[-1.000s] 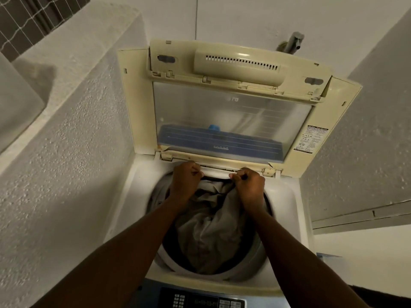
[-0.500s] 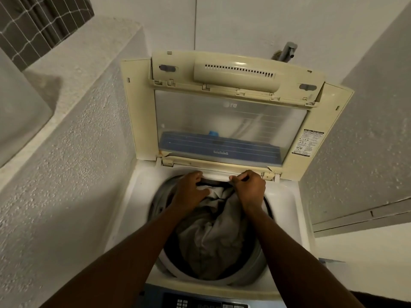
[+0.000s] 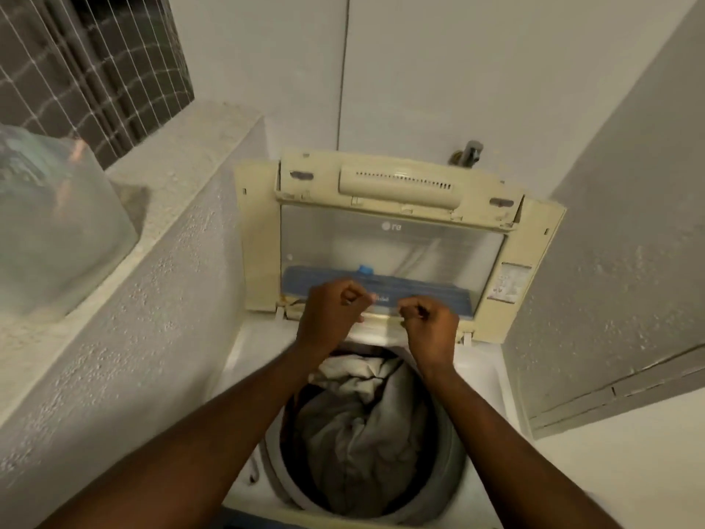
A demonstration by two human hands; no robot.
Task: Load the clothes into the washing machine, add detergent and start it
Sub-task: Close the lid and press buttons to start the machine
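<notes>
A top-loading washing machine (image 3: 480,372) stands below me with its yellowed lid (image 3: 396,242) swung up against the back wall. Grey clothes (image 3: 358,425) lie bunched in the round drum. My left hand (image 3: 332,315) and my right hand (image 3: 429,322) hover above the back rim of the drum, in front of the lid's lower edge. Both hands are curled into loose fists and hold nothing. They are clear of the cloth.
A rough plastered ledge (image 3: 160,223) runs along the left, with a clear plastic bag (image 3: 49,223) on it. A grated window (image 3: 95,66) is above it. A tap (image 3: 469,152) sticks out behind the lid. A textured wall (image 3: 618,261) closes in the right side.
Both hands let go of the grey cloth at the drum's back edge and rose up in front of the lid. The camera tilted up slightly.
</notes>
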